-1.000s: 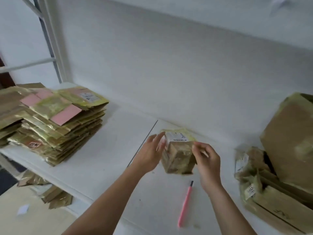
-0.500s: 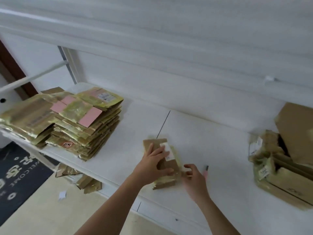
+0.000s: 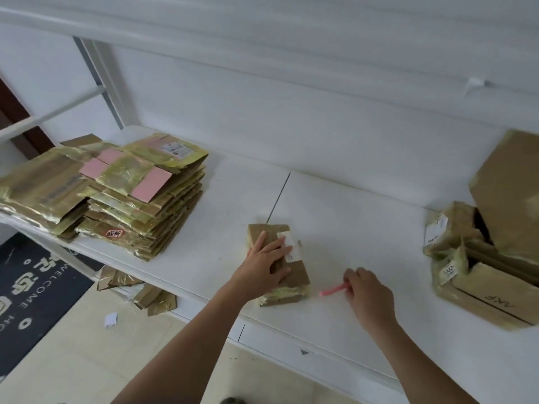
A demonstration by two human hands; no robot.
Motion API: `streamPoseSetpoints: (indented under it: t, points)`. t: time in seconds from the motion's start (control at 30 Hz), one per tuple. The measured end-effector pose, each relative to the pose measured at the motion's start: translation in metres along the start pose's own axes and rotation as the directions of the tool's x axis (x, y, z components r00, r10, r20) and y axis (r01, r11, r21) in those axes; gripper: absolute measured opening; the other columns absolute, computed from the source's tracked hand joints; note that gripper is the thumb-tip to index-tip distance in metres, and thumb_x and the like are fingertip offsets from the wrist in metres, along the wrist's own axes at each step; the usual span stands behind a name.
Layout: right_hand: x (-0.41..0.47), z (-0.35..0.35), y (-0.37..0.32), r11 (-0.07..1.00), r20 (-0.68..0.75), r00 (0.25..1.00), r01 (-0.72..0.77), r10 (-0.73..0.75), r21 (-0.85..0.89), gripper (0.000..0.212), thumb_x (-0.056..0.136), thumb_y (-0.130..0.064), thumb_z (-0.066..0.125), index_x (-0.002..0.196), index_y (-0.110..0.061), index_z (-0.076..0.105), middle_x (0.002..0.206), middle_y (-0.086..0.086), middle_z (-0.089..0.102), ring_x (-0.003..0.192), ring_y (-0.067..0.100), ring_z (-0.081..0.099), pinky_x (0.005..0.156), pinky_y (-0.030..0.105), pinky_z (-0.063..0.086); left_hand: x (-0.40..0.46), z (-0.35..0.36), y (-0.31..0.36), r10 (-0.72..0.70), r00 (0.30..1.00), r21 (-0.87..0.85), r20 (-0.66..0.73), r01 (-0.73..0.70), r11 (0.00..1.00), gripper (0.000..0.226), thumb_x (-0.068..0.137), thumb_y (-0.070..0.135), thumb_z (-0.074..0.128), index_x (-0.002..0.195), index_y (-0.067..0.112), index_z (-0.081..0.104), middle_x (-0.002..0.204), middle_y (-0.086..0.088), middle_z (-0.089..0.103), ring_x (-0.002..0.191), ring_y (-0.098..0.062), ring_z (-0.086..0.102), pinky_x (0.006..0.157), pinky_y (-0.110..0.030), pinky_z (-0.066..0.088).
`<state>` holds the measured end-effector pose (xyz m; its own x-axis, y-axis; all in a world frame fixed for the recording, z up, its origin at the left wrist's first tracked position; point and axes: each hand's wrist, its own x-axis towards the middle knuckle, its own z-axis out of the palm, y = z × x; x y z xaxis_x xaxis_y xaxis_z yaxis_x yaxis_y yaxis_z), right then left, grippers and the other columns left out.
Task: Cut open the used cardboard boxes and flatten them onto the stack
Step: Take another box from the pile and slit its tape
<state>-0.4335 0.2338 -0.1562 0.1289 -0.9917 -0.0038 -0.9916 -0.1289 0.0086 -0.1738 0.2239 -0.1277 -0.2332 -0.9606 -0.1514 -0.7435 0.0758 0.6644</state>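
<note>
A small taped cardboard box (image 3: pixel 294 272) with a white label lies on the white table (image 3: pixel 364 228). My left hand (image 3: pixel 262 265) rests flat on top of it, fingers spread and straight. A pink cutter (image 3: pixel 332 290) lies on the table just right of the box, and my right hand (image 3: pixel 364 290) curls its fingers round the cutter's right end. At the far left stands the stack of flattened boxes (image 3: pixel 137 199), its top piece showing pink panels.
Several unopened and open cardboard boxes (image 3: pixel 490 258) crowd the table's right end. Cardboard scraps (image 3: pixel 140 293) lie on the floor under the table edge. A dark welcome mat (image 3: pixel 32 290) covers the floor at the left. A white wall backs the table.
The small box went from held up in both hands to lying on the table under my left hand. My right hand left the box and reached the pink cutter.
</note>
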Motion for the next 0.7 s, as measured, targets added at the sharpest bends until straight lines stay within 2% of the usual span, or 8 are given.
streamPoseSetpoints:
  t: [0.03,0.1,0.17,0.27,0.37,0.43,0.53,0.7]
  points:
    - [0.004,-0.008,-0.004,0.987,-0.081,0.994,-0.055,0.068,0.152,0.008,0.092,-0.024,0.057,0.1,-0.023,0.056,0.096,-0.006,0.058,0.093,0.017,0.058,0.062,0.032,0.049,0.0,0.0,0.0,-0.005,1.0,-0.002,-0.03,0.005,1.0,0.064,0.095,0.042,0.058,0.152,0.031,0.031,0.161,0.018,0.012,0.148,-0.007,-0.013,0.122,-0.038,0.008]
    - [0.016,-0.024,-0.017,0.846,-0.158,0.956,-0.135,0.248,0.516,0.012,0.088,-0.015,0.063,0.086,-0.016,0.051,0.077,-0.002,0.057,0.073,0.023,0.057,0.057,0.034,0.044,-0.001,0.001,0.0,-0.063,0.991,0.005,-0.115,0.064,0.998,0.083,0.087,0.052,0.064,0.154,0.028,0.021,0.163,0.01,0.001,0.149,-0.011,-0.009,0.122,-0.038,0.005]
    - [0.027,-0.038,-0.035,0.656,-0.207,0.932,-0.042,0.298,0.753,0.015,0.089,-0.007,0.064,0.083,-0.007,0.05,0.067,0.0,0.055,0.063,0.021,0.055,0.056,0.033,0.041,-0.003,0.002,-0.003,-0.147,0.976,0.008,-0.158,0.151,0.989,0.098,0.08,0.063,0.066,0.154,0.025,0.015,0.162,0.009,-0.007,0.149,-0.017,-0.007,0.123,-0.043,0.005]
    - [0.04,-0.055,-0.068,0.417,-0.231,0.957,0.141,0.174,0.898,0.003,0.094,-0.003,0.06,0.091,-0.004,0.061,0.078,-0.008,0.065,0.073,0.002,0.063,0.062,0.018,0.047,-0.003,0.001,-0.006,-0.174,0.974,0.03,-0.143,0.18,0.983,0.106,0.075,0.07,0.064,0.154,0.022,0.012,0.161,0.013,-0.008,0.149,-0.016,0.0,0.122,-0.043,0.012]
    - [0.055,-0.055,-0.097,0.205,-0.128,0.981,0.096,0.149,0.974,0.009,0.092,-0.005,0.063,0.093,-0.013,0.067,0.09,-0.005,0.07,0.086,0.016,0.069,0.071,0.025,0.056,0.0,-0.001,-0.005,-0.173,0.977,0.076,-0.125,0.184,0.98,0.107,0.074,0.073,0.062,0.155,0.023,0.013,0.161,0.013,-0.005,0.149,-0.017,0.004,0.122,-0.041,0.015]
    - [0.064,-0.052,-0.115,0.103,-0.069,0.979,0.049,0.191,0.993,0.007,0.091,-0.007,0.066,0.091,-0.014,0.066,0.087,0.002,0.071,0.082,0.018,0.069,0.07,0.027,0.057,0.0,-0.005,-0.007,-0.158,0.981,0.107,-0.115,0.171,0.979,0.101,0.079,0.07,0.06,0.156,0.022,0.014,0.163,0.008,-0.004,0.15,-0.015,0.001,0.122,-0.038,0.004]
    - [0.07,-0.04,-0.13,0.03,-0.037,0.965,0.03,0.259,0.999,0.014,0.094,-0.01,0.063,0.082,-0.008,0.056,0.068,0.002,0.069,0.067,0.013,0.068,0.06,0.019,0.051,0.0,-0.014,-0.012,-0.123,0.986,0.088,-0.11,0.133,0.987,0.078,0.092,0.05,0.056,0.156,0.024,0.02,0.163,0.005,0.001,0.15,-0.013,0.006,0.12,-0.035,-0.005]
    - [0.071,-0.029,-0.135,0.118,-0.056,0.95,0.021,0.306,0.993,0.025,0.098,-0.014,0.057,0.075,-0.014,0.046,0.062,0.002,0.064,0.06,0.01,0.064,0.056,0.018,0.049,-0.002,-0.018,-0.014,-0.139,0.984,-0.015,-0.108,0.139,0.99,0.073,0.092,0.044,0.061,0.154,0.027,0.026,0.162,0.009,0.008,0.147,-0.009,0.019,0.122,-0.038,-0.003]
